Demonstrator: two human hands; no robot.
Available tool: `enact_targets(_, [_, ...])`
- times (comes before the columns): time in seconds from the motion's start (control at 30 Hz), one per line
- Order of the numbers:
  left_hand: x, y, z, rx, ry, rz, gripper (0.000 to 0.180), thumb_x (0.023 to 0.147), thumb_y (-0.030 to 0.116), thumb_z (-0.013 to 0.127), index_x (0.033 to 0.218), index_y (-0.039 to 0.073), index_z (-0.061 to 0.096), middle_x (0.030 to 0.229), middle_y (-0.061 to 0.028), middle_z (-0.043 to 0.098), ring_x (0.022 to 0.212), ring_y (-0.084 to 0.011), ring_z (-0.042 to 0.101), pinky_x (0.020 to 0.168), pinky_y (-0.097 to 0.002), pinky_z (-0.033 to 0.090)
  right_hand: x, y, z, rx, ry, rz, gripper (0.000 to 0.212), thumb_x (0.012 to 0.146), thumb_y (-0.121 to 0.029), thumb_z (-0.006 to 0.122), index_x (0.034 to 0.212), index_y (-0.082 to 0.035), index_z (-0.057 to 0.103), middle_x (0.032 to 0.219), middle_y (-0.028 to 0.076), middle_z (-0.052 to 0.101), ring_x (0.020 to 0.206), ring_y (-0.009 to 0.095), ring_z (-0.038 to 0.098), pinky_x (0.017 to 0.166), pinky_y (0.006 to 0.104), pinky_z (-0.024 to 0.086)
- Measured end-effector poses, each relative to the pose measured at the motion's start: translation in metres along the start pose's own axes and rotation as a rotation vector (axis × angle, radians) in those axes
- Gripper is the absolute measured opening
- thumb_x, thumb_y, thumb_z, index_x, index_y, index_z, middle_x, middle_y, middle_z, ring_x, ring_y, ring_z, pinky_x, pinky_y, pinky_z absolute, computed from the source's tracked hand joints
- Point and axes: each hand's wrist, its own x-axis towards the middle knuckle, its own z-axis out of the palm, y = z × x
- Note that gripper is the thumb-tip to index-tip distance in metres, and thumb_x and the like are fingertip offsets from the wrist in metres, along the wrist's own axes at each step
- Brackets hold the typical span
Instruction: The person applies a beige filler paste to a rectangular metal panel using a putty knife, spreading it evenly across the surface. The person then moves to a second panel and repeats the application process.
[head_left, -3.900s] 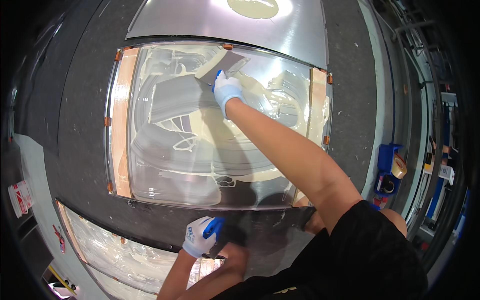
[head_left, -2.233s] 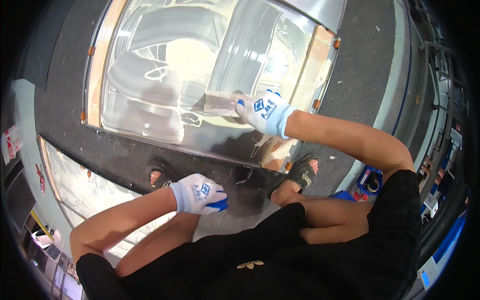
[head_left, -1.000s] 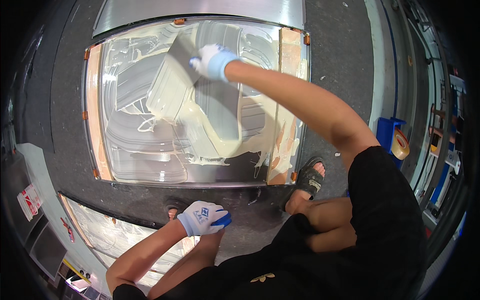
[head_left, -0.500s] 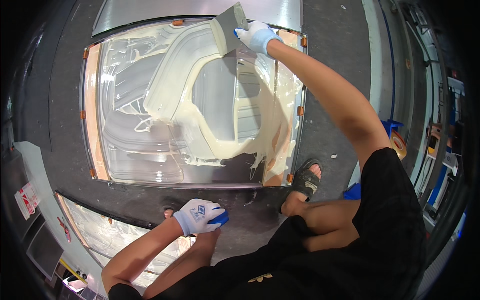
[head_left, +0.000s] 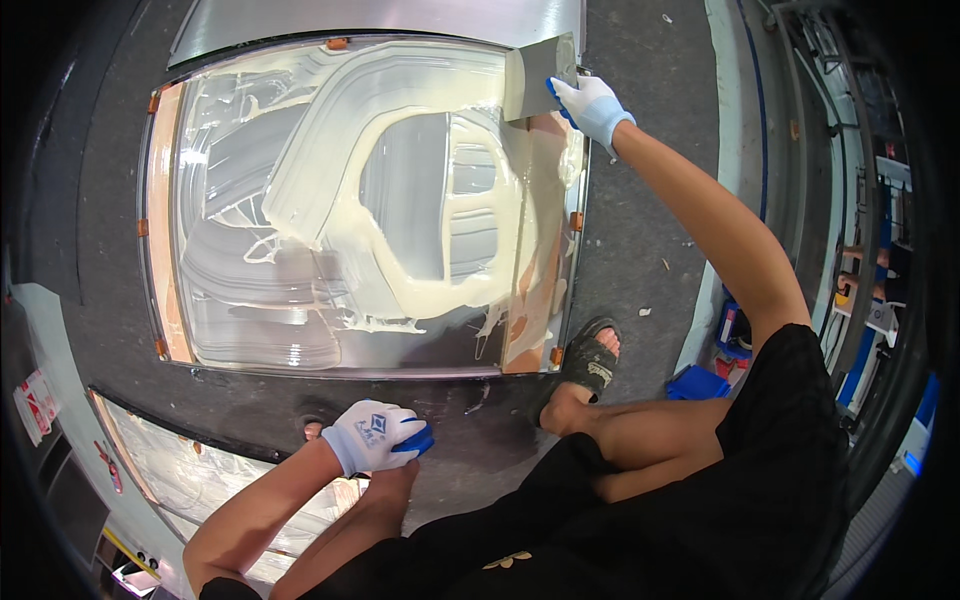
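Note:
My right hand [head_left: 590, 106], in a white glove with blue palm coating, grips a wide flat scraper [head_left: 537, 82] at the far right of a framed panel [head_left: 470, 347]. The blade lies against a cream-coloured paste [head_left: 350, 105] spread over the panel in a broad curved band. Thinner streaks of it cover the left side, and greyish sheet shows inside the loop. My left hand [head_left: 378, 437], gloved alike, rests by my left knee with curled fingers; I see nothing in it.
Orange-brown clips [head_left: 142, 228] sit along the panel's edges. My sandalled right foot [head_left: 598, 358] is by its near right corner. Another coated panel [head_left: 215, 455] lies at lower left. A metallic sheet [head_left: 380, 18] is beyond the far edge; a blue container [head_left: 698, 383] stands at right.
My right hand has swept the scraper rightward along the far edge, extending the paste band toward the right corner. My left hand stays by the knee. The whole view has shifted slightly.

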Motion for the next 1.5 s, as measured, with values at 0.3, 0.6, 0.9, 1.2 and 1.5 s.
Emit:
enact_targets(0.3, [0.007, 0.001, -0.001, -0.011, 0.102, 0.002, 0.023, 0.093, 0.038, 0.064, 0.099, 0.015, 0.067, 0.087, -0.0064, 0.067, 0.08, -0.0293, 0.071, 0.068, -0.0425, 0.057, -0.01, -0.037, -0.042, -0.666, 0.09, -0.586, 0.041, 0.105, -0.044, 0.056, 0.119, -0.01, 0.075, 0.091, 0.02, 0.074, 0.081, 0.036, 0.072, 0.081, 0.0429, 0.058])
enact_targets(0.6, [0.012, 0.003, -0.004, -0.012, 0.056, -0.018, 0.021, 0.092, 0.035, 0.066, 0.097, 0.015, 0.067, 0.086, -0.0066, 0.067, 0.08, -0.0293, 0.071, 0.068, -0.0427, 0.057, 0.019, -0.064, -0.061, -0.844, 0.03, -0.719, 0.05, 0.102, -0.045, 0.055, 0.132, -0.008, 0.067, 0.122, 0.024, 0.071, 0.111, 0.039, 0.068, 0.102, 0.0456, 0.052])
enact_targets(0.9, [0.01, 0.0, -0.001, -0.029, 0.096, 0.02, 0.027, 0.089, 0.035, 0.068, 0.107, 0.015, 0.067, 0.09, -0.0069, 0.067, 0.083, -0.0298, 0.071, 0.071, -0.0425, 0.057, 0.06, -0.046, -0.039, -0.722, 0.158, -1.068, 0.041, 0.097, -0.033, 0.06, 0.129, -0.009, 0.069, 0.123, 0.022, 0.071, 0.115, 0.04, 0.067, 0.103, 0.0463, 0.051])
enact_targets(1.2, [0.011, 0.001, -0.003, -0.02, 0.09, -0.002, 0.024, 0.09, 0.036, 0.068, 0.102, 0.015, 0.066, 0.087, -0.0056, 0.067, 0.082, -0.0285, 0.071, 0.069, -0.0428, 0.056, 0.063, -0.031, -0.027, -0.886, 0.124, -1.024, 0.035, 0.097, -0.029, 0.061, 0.123, -0.009, 0.072, 0.109, 0.019, 0.075, 0.1, 0.038, 0.072, 0.092, 0.0465, 0.056])
enact_targets(1.5, [0.005, 0.002, -0.007, -0.03, 0.12, -0.006, 0.024, 0.089, 0.036, 0.069, 0.1, 0.015, 0.067, 0.086, -0.0058, 0.066, 0.081, -0.0293, 0.07, 0.069, -0.0427, 0.057, -0.001, -0.041, -0.003, -1.13, -0.062, -0.751, 0.03, 0.108, -0.035, 0.053, 0.124, -0.015, 0.067, 0.096, 0.014, 0.074, 0.085, 0.03, 0.074, 0.077, 0.0433, 0.06])
